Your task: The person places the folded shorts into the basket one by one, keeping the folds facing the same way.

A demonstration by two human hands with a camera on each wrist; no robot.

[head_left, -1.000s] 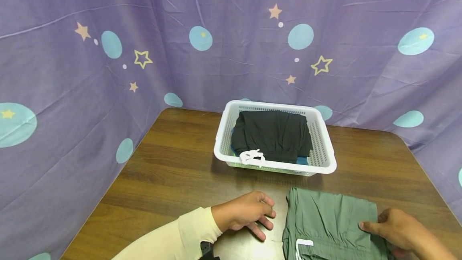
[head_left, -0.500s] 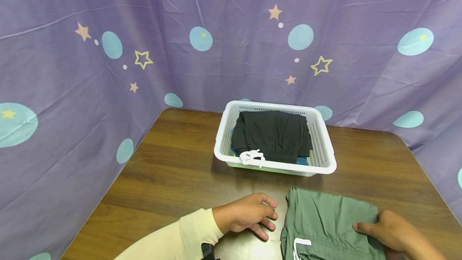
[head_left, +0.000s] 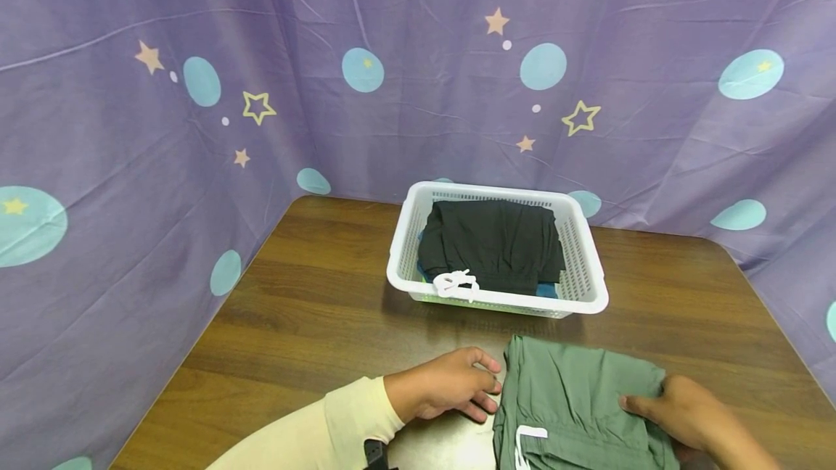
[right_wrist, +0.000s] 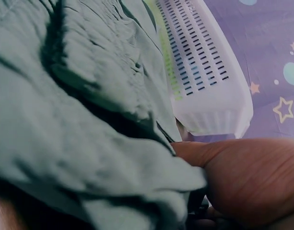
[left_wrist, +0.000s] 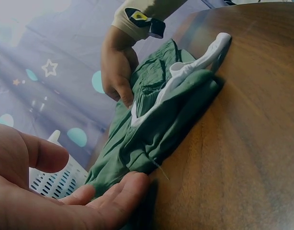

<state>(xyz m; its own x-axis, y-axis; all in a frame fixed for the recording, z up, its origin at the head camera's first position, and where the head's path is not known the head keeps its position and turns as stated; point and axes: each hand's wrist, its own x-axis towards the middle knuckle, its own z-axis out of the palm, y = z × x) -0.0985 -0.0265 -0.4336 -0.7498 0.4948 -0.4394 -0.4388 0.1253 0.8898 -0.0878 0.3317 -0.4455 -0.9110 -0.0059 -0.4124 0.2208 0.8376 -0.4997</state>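
Wooden table (head_left: 313,310): white basket (head_left: 591,267) holds black garment (head_left: 496,241), blue beneath

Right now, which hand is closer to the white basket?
Left. The left hand rests on the table just before the white basket; the right hand grips the green shorts, farther off.

No text, label, brand, number or sign can be read in any view. The purple backdrop (head_left: 418,78) at the far side carries only printed stars and pale blue dots, no lettering. The green folded garment (head_left: 575,405) near the right, the white basket (head_left: 591,289) beyond it and the wooden table (head_left: 313,310) bear no writing that shows.
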